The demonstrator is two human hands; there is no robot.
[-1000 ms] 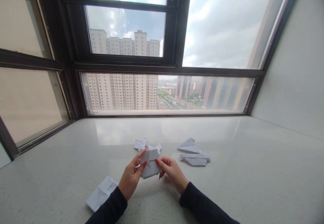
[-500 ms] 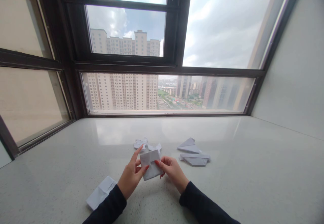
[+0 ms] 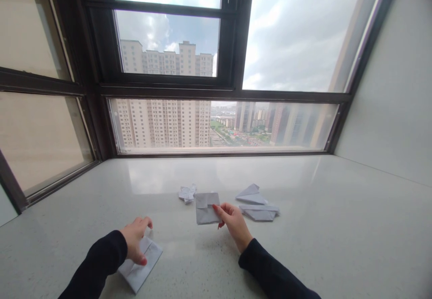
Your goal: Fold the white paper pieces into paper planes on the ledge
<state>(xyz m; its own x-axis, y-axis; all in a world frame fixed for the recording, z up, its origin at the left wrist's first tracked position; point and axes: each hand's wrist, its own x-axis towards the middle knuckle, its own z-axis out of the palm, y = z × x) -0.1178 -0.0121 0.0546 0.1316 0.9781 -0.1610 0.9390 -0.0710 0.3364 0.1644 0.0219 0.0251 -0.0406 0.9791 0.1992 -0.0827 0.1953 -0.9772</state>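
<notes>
A square of folded white paper (image 3: 204, 213) is pinched by its right edge between the thumb and fingers of my right hand (image 3: 233, 222). My left hand (image 3: 135, 240) is over a second, larger folded paper (image 3: 148, 269) at the lower left, its thumb and fingers spread apart across it. Whether those fingertips press on the paper is hard to tell. Behind the held square, to its left, a small crumpled-looking paper shape (image 3: 186, 193) lies on the pale speckled sill (image 3: 202, 272).
Two folded paper pieces lie right of my right hand: a pointed one (image 3: 252, 195) and, nearer, a flat-topped one (image 3: 259, 212). Dark-framed windows (image 3: 216, 95) rise behind the sill, and a pale wall (image 3: 391, 92) stands at the right.
My left hand has let go of the small square and moved left and down to the larger folded paper. The square, still in my right hand, is turned more upright and now covers another paper shape.
</notes>
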